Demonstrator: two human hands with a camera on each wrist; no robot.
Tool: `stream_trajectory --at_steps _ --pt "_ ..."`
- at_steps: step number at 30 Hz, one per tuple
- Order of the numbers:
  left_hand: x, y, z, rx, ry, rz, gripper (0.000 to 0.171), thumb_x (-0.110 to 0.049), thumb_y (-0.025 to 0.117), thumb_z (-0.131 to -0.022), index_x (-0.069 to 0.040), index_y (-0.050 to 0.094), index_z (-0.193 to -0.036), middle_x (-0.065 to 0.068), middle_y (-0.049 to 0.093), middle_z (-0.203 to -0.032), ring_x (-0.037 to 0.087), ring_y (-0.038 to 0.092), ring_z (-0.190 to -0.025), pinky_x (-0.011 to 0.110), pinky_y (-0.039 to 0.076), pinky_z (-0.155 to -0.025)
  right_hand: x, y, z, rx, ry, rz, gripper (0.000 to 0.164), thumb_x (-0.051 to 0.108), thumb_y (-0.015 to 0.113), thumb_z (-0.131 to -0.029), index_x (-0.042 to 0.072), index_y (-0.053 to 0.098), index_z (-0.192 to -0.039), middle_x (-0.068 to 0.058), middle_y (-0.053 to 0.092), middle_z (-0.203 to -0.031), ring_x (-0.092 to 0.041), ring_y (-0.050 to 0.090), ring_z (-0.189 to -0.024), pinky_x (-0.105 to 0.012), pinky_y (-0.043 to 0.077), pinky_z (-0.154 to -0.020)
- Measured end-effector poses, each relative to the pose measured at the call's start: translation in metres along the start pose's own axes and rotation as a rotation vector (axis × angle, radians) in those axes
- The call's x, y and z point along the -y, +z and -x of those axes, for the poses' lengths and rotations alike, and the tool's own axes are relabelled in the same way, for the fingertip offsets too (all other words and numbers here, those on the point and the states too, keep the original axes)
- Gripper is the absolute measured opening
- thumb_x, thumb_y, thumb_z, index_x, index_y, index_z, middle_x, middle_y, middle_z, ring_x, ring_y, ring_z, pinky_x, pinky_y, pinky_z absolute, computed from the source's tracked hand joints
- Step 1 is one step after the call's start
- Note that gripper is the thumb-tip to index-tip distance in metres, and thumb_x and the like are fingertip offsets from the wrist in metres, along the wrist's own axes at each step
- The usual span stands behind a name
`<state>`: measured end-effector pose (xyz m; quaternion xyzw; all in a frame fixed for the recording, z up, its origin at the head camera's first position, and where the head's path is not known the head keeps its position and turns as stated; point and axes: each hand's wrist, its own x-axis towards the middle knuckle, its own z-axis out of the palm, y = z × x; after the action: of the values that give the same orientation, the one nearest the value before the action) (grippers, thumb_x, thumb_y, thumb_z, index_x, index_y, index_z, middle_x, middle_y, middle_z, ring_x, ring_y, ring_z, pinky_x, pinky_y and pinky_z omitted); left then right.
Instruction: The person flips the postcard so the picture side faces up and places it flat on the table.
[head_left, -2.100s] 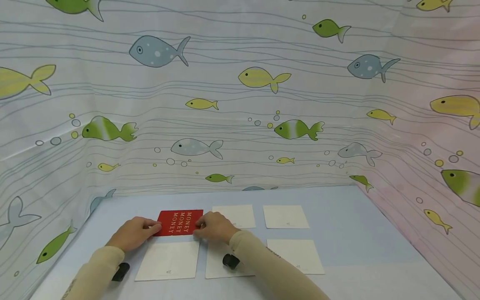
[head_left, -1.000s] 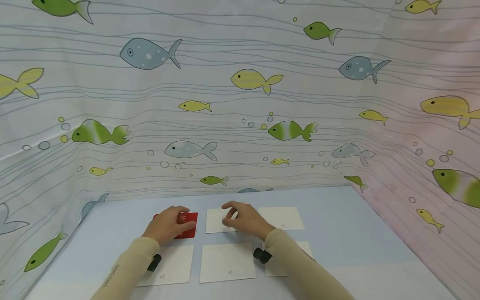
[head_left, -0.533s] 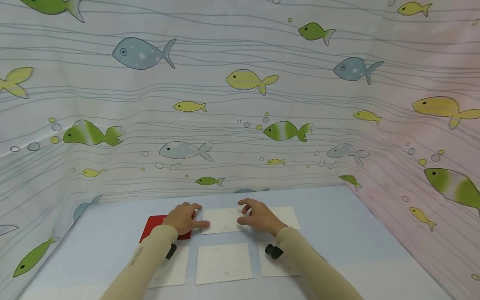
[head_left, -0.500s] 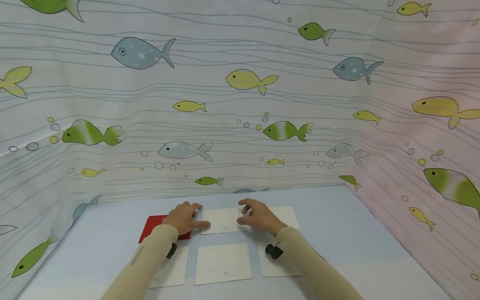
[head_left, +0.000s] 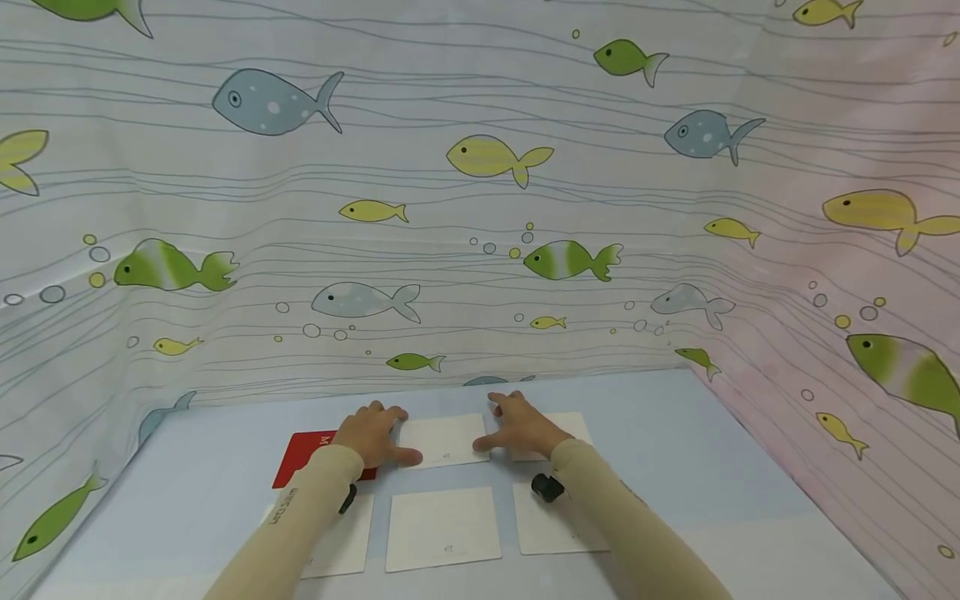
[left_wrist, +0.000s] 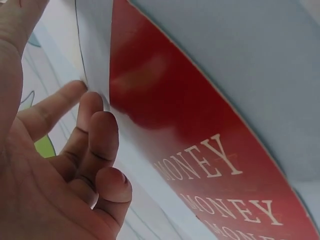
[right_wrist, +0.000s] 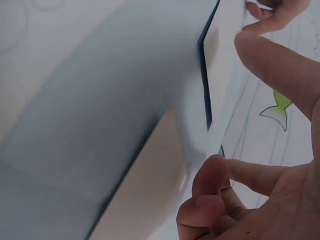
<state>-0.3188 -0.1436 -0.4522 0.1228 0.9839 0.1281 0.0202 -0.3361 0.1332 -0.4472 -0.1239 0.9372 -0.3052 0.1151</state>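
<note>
A white card (head_left: 442,437) lies in the middle of the back row, with one hand on either side of it. My left hand (head_left: 367,437) reaches over the red card (head_left: 300,457), its thumb and index finger spread along the white card's left edge. At the right edge, my right hand (head_left: 522,431) has its thumb tip at the near corner and index finger stretched toward the far side. The left wrist view shows the red card (left_wrist: 170,100) printed with "MONEY", under loosely bent fingers. In the right wrist view, the right hand's (right_wrist: 265,165) other fingers curl loosely.
A further white card (head_left: 573,427) lies back right, partly behind the right hand. In the front row are three white cards: left (head_left: 341,542), middle (head_left: 442,527) and right (head_left: 551,529). A fish-patterned curtain (head_left: 480,242) encloses the pale blue table (head_left: 675,450).
Both hands let go of the red card, which lies flat at back left. They moved right to the middle back white card, and the fingers have now come to its edges.
</note>
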Motion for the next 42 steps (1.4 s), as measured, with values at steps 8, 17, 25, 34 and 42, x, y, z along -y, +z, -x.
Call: stream_trajectory --at_steps 8,17,25,34,42 --pt "-0.001 0.000 0.000 0.003 0.004 0.017 0.070 -0.052 0.089 -0.070 -0.014 0.068 -0.126 0.013 0.059 -0.110 0.033 0.056 -0.099 0.054 0.047 -0.096 0.004 0.000 -0.007 0.077 0.001 0.042 0.103 0.048 0.090 -0.072 0.012 0.041 -0.155 -0.008 0.051 -0.126 -0.024 0.055 -0.114 -0.048 0.043 -0.104" --pt "-0.003 -0.001 0.004 0.016 -0.011 0.028 0.070 -0.050 0.090 -0.070 -0.015 0.067 -0.126 0.013 0.058 -0.110 0.032 0.055 -0.097 0.054 0.047 -0.096 0.009 0.000 -0.003 0.088 -0.024 0.092 0.086 0.041 0.092 -0.073 0.009 0.055 -0.144 -0.008 0.054 -0.124 -0.022 0.053 -0.110 -0.046 0.044 -0.103" --pt "-0.001 0.002 0.006 0.020 -0.030 0.072 0.073 -0.047 0.091 -0.071 -0.014 0.064 -0.131 0.012 0.058 -0.112 0.031 0.055 -0.100 0.054 0.049 -0.094 0.007 0.002 -0.004 0.084 -0.013 0.040 0.075 0.037 0.094 -0.072 0.016 0.059 -0.135 -0.005 0.054 -0.119 -0.023 0.055 -0.108 -0.047 0.045 -0.100" --pt "-0.008 -0.009 0.005 -0.039 -0.100 0.169 0.077 -0.037 0.083 -0.082 -0.002 0.051 -0.143 0.016 0.065 -0.113 0.031 0.061 -0.100 0.054 0.051 -0.093 0.007 0.006 -0.005 0.037 -0.005 -0.021 0.078 0.033 0.096 -0.069 0.018 0.054 -0.134 -0.005 0.053 -0.115 -0.022 0.054 -0.103 -0.047 0.046 -0.096" --pt "-0.012 -0.020 0.010 0.027 -0.240 0.329 0.068 -0.034 0.070 -0.093 0.005 0.048 -0.143 0.012 0.073 -0.096 0.035 0.058 -0.108 0.058 0.044 -0.102 0.013 0.009 0.000 -0.035 -0.028 -0.036 0.080 0.027 0.096 -0.069 0.019 0.050 -0.134 -0.004 0.053 -0.112 -0.021 0.053 -0.097 -0.045 0.047 -0.092"
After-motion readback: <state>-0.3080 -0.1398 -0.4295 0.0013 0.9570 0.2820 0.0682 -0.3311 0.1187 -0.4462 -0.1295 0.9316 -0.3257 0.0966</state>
